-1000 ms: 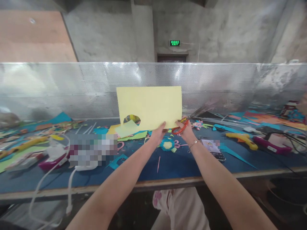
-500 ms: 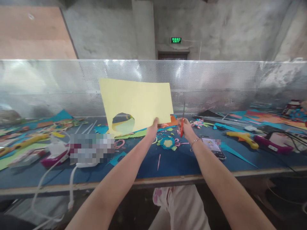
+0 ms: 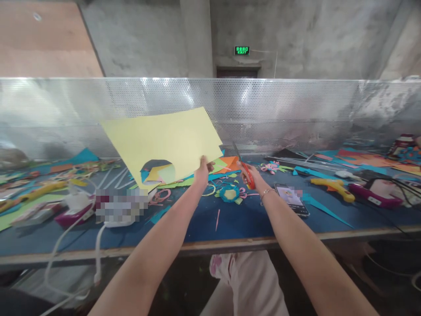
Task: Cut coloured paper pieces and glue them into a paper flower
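My left hand (image 3: pixel 201 172) pinches the lower right corner of a pale yellow paper sheet (image 3: pixel 164 140), holding it tilted above the blue table (image 3: pixel 230 224). The sheet has a round hole cut near its lower edge. My right hand (image 3: pixel 251 175) is closed on red-handled scissors (image 3: pixel 245 169), blades pointing up and left, just right of the sheet and not touching it. A small blue and yellow paper flower (image 3: pixel 229 193) lies on the table below both hands.
A phone (image 3: pixel 292 199) lies right of my right wrist. Yellow glue guns (image 3: pixel 332 186) and a magenta device (image 3: pixel 375 195) sit further right, white cables (image 3: pixel 95 245) and paper scraps left. A perforated metal screen (image 3: pixel 296 114) backs the table.
The yellow sheet has swung left and tilted down from upright. My right hand with the scissors has come away from the sheet's edge, blades now angled up-left.
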`<state>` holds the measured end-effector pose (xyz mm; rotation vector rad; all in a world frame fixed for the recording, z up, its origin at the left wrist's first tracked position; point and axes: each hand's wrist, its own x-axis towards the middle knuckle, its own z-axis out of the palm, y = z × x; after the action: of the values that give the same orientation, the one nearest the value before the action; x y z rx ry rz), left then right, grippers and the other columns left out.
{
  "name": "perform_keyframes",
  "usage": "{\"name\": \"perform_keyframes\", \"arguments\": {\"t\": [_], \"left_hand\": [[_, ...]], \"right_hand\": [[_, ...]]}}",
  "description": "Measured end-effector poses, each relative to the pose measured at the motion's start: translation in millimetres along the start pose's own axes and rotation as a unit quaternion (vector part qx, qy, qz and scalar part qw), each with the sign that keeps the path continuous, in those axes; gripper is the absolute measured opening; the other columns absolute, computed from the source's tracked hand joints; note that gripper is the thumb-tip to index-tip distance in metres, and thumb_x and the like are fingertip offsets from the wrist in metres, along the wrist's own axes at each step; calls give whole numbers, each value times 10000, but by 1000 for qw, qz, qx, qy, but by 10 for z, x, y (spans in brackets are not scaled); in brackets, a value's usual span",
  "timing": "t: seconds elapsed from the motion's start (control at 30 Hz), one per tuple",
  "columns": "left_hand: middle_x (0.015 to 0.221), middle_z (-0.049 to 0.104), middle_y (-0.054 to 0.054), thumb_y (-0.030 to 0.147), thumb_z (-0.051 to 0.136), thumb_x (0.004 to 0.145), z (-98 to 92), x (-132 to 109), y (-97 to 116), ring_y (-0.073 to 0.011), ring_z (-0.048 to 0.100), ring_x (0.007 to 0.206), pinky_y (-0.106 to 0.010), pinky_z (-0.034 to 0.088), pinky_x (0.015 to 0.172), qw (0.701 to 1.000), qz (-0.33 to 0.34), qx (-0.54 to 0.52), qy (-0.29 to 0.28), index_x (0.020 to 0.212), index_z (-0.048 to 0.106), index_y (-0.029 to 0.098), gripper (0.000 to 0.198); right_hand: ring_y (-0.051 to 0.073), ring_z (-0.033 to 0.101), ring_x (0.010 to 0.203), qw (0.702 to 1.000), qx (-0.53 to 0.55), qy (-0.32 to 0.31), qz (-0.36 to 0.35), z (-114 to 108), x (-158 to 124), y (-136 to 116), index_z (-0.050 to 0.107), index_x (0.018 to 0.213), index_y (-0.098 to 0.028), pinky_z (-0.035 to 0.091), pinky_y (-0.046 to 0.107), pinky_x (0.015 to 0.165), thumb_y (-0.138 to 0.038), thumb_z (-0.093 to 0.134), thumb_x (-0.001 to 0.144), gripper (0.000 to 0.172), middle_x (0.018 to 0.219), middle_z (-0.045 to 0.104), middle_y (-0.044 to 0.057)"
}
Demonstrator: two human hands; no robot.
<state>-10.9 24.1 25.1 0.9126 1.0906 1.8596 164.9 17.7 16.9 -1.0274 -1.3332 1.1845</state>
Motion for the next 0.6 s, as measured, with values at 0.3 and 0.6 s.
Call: {"name": "perform_keyframes", "arguments": {"t": [0.3,0.6], "left_hand": [[495,576,-30,414,535,709,41,-52,-32,-97,496,446,-228,405,507,1000,12,24,-14,575,551,150,296],[432,507,7,424,560,694,45,-60,-23,-131,588,630,-230,436,629,998,-7,-38,-43,609,530,153,286]], "right_hand": [[47,314,312,991,-118,13,-57,83,31,83,569,643,-174,238,185,304,-466,658,546,321,378,370,-77],[57,329,336,998,-53,-22,8,200,-21,55,476,710,-207,266,192,312,-577,544,635,384,463,365,-74]]}}
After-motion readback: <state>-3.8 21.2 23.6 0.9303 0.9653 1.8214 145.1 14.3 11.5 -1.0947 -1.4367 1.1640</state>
